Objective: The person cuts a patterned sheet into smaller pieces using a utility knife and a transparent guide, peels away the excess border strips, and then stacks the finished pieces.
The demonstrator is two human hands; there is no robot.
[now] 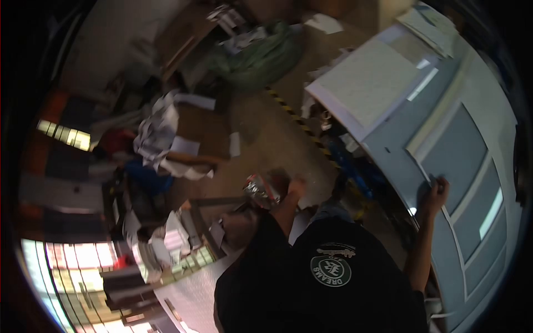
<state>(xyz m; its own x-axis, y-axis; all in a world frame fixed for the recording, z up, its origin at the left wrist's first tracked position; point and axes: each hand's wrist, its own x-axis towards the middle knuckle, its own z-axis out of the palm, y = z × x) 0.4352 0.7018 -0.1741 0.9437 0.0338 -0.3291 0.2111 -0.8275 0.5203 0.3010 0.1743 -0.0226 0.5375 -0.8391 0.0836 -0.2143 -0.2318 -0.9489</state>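
Note:
My left hand (297,188) hangs low on the left of my body, smeared by motion, so its fingers do not show clearly. Just left of it is a shiny silver, crinkled packet (261,190) with some red on it. My right hand (438,193) is over the grey-blue tabletop (455,144), its fingers curled together. A narrow white strip (421,166) runs up to the fingers, and another length of white edging (452,236) continues below the wrist. What the right fingers hold is hidden.
White sheets (369,83) cover the table's far end, with a stack of papers (430,28) beyond. Yellow-black tape (294,117) marks the floor. Crumpled paper and cardboard (202,133) lie at left; a green sack (258,58) sits behind. A bench with white material (194,283) is near my left side.

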